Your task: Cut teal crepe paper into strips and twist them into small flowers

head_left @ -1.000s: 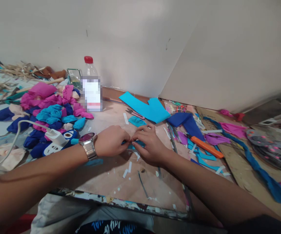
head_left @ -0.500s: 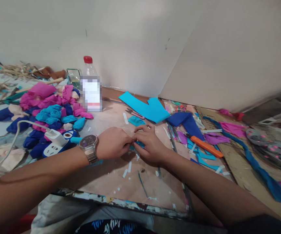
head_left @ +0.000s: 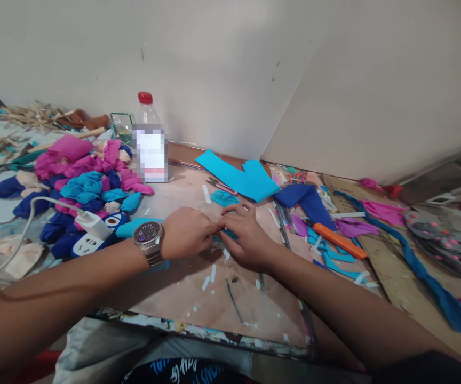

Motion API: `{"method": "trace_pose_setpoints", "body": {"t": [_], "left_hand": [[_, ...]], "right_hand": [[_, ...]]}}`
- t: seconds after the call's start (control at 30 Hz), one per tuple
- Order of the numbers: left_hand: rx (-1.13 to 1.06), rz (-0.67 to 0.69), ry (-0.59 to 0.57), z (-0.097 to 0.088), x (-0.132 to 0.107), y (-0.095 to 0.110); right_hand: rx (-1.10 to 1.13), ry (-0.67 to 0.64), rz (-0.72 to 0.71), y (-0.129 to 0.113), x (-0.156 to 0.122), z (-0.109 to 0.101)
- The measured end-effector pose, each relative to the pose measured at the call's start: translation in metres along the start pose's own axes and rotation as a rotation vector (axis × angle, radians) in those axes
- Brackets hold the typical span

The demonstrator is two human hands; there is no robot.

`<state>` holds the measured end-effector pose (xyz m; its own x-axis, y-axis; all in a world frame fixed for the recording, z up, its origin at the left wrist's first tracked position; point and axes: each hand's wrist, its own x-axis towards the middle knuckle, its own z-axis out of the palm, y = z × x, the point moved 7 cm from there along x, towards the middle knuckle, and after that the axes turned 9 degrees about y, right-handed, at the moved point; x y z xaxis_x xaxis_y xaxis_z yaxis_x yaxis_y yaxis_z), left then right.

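A small turquoise fabric scrap is pinched between the left hand and right hand, fingertips pressed together, low over the worktop.

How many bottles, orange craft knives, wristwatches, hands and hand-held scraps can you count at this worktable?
Bottle: 1
Orange craft knife: 1
Wristwatch: 1
Hands: 2, the left hand and the right hand
Held blue scrap, pinched between both: 1
Total: 6
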<state>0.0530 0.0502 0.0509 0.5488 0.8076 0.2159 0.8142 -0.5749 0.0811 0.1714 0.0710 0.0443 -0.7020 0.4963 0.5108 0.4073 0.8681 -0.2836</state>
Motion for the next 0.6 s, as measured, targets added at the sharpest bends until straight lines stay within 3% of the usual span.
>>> {"method": "trace_pose_setpoints", "body": {"t": [0.27, 0.6], "left_hand": [[-0.187, -0.200, 0.046, -0.003, 0.002, -0.023], [-0.334, -0.163, -0.018, -0.005, 0.004, -0.022]], "right_hand": [[-0.036, 0.076, 0.038, 0.016, 0.002, -0.003], [0.057, 0.062, 0.030, 0.011, 0.002, -0.003]]}}
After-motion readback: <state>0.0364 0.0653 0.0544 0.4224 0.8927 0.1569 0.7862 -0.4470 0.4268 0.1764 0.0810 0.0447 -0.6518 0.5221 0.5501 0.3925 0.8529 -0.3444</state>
